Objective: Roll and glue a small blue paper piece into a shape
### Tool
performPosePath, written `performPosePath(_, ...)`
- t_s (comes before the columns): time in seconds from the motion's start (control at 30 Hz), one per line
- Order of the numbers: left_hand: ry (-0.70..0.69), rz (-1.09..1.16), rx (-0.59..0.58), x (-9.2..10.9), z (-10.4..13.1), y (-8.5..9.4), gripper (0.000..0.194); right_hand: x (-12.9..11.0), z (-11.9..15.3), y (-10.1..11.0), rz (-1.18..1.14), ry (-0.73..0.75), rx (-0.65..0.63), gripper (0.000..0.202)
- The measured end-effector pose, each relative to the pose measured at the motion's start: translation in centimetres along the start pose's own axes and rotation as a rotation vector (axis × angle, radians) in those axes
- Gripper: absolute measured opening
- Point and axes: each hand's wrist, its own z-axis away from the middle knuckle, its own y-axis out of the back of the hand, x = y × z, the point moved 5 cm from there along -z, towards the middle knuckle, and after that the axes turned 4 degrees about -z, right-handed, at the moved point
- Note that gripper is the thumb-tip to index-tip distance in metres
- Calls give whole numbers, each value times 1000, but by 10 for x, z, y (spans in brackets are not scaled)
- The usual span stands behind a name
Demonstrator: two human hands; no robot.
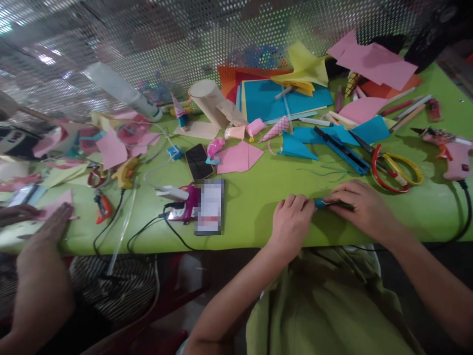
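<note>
Near the front edge of the green table [251, 212], a small roll of blue paper [319, 203] lies between my two hands. My left hand [293, 219] is closed on its left end, knuckles up. The fingers of my right hand [353, 204] pinch a thin dark strip or tool at the roll's right side; what it is I cannot make out. Behind my hands lie a blue cutter [342, 150], scissors with red and yellow handles [402, 170], and cut blue paper [297, 145].
A phone [209, 207] and a purple power strip [188, 202] lie left of my hands. A pink glue gun [456, 158] with a cable is at the far right. Coloured sheets [266, 98] and a cardboard tube [209, 101] stand behind. Another person's hands [55, 222] press pink paper at the far left.
</note>
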Motion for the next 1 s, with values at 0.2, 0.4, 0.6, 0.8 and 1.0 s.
performPosePath(0.2, -27, -38, 48, 1, 0, -1, 19, 0, -4, -3, 49, 24, -43, 13)
performPosePath(0.4, -114, -90, 47, 8, -2, 5, 15, -2, -10, -2, 6, 11, -48, 14)
performPosePath(0.6, -209, -96, -38, 12, -10, 9, 11, 2, -11, 1, -77, -43, -79, 19)
performPosePath(0.8, -190, -64, -41, 9, -9, 4, 13, 9, -1, 6, -120, -95, -46, 18)
performPosePath(1.0, -197, -89, -66, 8, -9, 2, 21, 6, -3, 7, -97, -76, -38, 28)
